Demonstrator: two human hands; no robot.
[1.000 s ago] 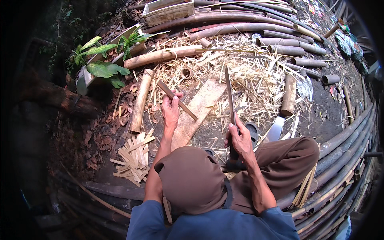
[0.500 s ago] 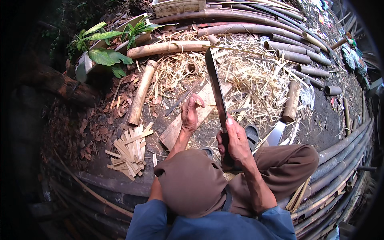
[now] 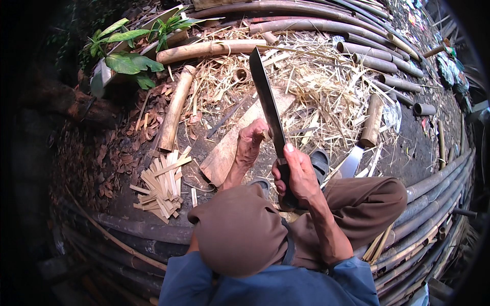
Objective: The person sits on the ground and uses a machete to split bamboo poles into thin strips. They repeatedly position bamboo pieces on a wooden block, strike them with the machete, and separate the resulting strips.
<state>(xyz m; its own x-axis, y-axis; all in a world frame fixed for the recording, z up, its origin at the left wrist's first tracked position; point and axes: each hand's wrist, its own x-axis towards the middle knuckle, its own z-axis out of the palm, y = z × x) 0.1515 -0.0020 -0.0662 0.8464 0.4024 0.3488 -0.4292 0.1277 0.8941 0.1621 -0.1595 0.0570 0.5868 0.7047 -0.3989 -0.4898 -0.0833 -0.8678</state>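
Note:
My right hand (image 3: 298, 176) is closed round the dark handle of a machete (image 3: 270, 104), whose long dark blade points up and away. Close to the left side of the blade is my left hand (image 3: 250, 140), its fingers curled round a small bamboo piece (image 3: 265, 134). Only the pale end of that piece shows; the rest is hidden by the fingers. Beneath both hands a flat wooden board (image 3: 222, 163) lies on the ground. A pile of split bamboo strips (image 3: 162, 184) lies to the left of my knee.
Bamboo shavings (image 3: 326, 86) cover the ground ahead. A handsaw (image 3: 351, 163) lies to the right beside a short bamboo log (image 3: 372, 120). Another bamboo length (image 3: 176, 109) lies at the left. Long bamboo poles (image 3: 306, 25) stretch across the back, and more poles (image 3: 429, 188) lie at the right.
My left hand has come nearer the machete blade, moving slightly right with the bamboo piece. The machete's tip has swung a little to the left. The whole view has shifted slightly.

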